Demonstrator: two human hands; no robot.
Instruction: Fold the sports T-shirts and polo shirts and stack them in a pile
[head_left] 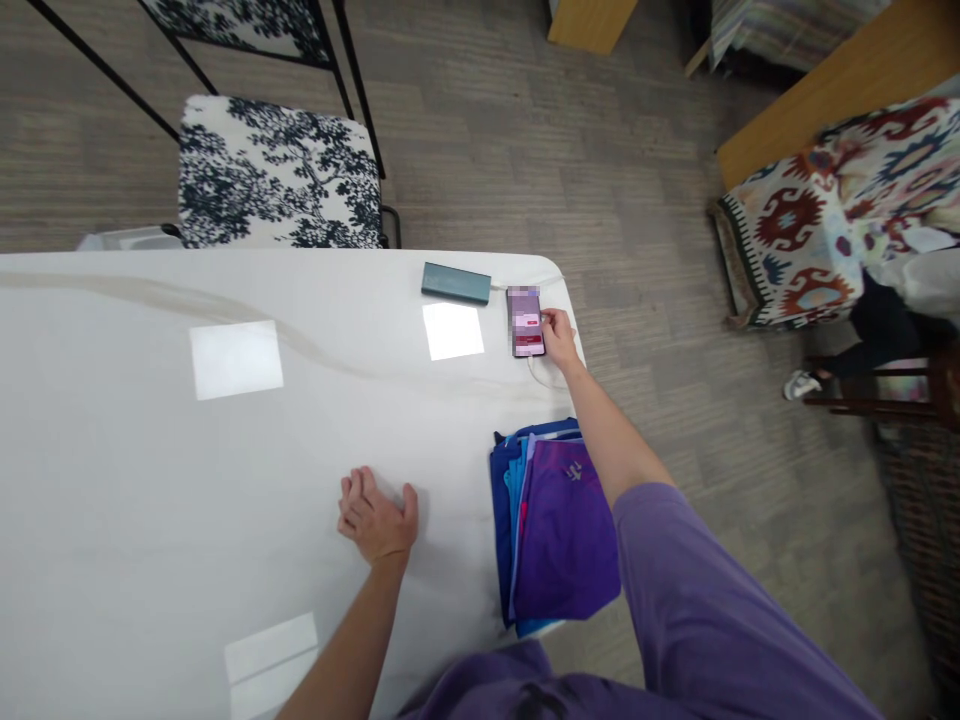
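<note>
My left hand [377, 517] rests on the white table [225, 480], its thumb apart from its loosely bent fingers, with nothing in it. Near the table's far right corner, my right hand [560, 338] has bent fingers closed at the right edge of a smartphone [527, 322]. The phone's screen is lit and partly blurred out; a white cable runs from its lower end. Just left of the phone lies a dark teal power bank [456, 284] with a cable at its right end. Below my right forearm sits a stack of folded clothes [566, 530], purple on top with blue layers beneath.
Beyond the far table edge stands a chair [277, 170] with a black-and-white tree pattern. At right, a seat with a patterned cover [802, 240] stands on the wood-look floor [480, 150]. Part of another person's leg and shoe [802, 384] shows there.
</note>
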